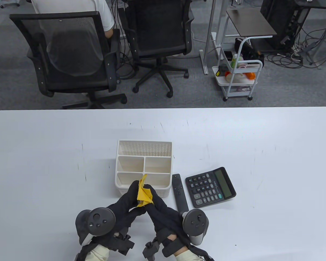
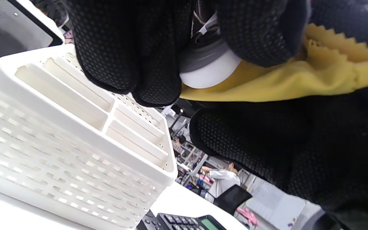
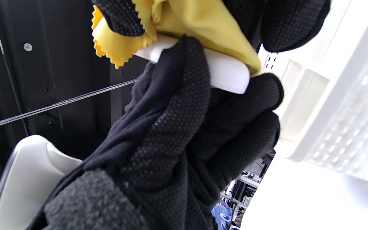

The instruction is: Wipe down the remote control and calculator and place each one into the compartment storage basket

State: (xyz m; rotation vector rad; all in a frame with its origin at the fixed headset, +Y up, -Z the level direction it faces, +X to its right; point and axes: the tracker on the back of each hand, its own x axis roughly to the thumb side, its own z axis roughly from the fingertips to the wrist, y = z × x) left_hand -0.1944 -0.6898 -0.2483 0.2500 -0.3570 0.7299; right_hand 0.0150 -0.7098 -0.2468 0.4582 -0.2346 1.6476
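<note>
basket (image 1: pixel 143 165) — compartments look bare | both hands — yellow cloth (image 1: pixel 144 193)

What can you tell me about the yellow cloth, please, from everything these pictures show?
The yellow cloth is a small, thin square of soft-looking fabric with zigzag-cut edges. It is crumpled and folded, not spread flat, and is held above the table just in front of the white basket. The left hand and the right hand both pinch it between gloved fingers. In the wrist views it drapes over a small white object held between the hands; what that object is cannot be told.
</note>
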